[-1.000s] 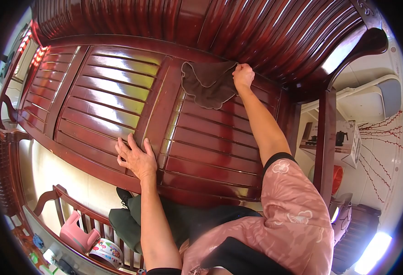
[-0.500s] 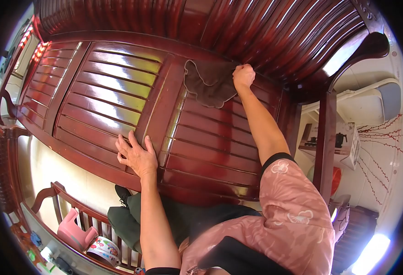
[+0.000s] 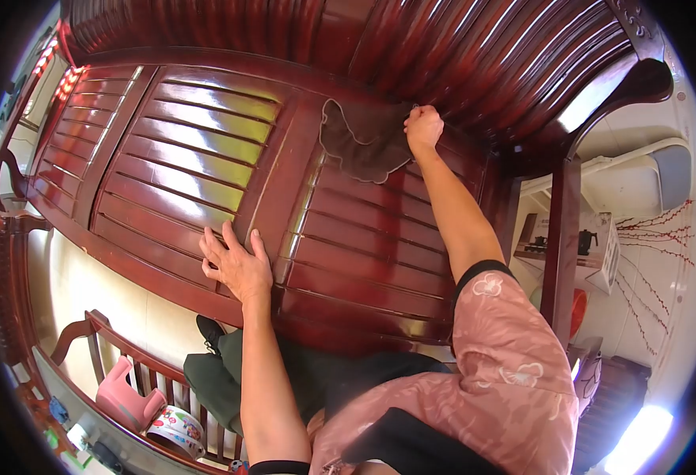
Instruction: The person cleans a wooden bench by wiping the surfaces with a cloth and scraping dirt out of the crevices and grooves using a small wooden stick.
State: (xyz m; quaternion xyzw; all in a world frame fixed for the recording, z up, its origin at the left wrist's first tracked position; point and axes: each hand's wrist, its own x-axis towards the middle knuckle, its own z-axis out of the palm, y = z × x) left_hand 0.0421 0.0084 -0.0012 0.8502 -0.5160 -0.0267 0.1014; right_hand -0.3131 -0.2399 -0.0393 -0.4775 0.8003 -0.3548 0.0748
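Observation:
A dark brown cloth [image 3: 366,145] with a pale stitched edge lies spread on the slatted red-brown wooden bench seat [image 3: 364,253], close to the backrest. My right hand [image 3: 424,129] is closed on the cloth's right end. Lower left, my left hand [image 3: 237,264] rests on the seat near its front edge, its fingers spread and nothing in it.
The curved slatted backrest [image 3: 285,36] rises behind the seat. At the lower left, a pink stool [image 3: 129,396] and a patterned round container [image 3: 176,431] stand by a wooden railing. A box [image 3: 574,241], red-budded branches and a folded chair [image 3: 633,178] are at the right.
The cloth and my right hand have shifted slightly right and up, the hand still gripping it. My left hand has stayed in about the same place.

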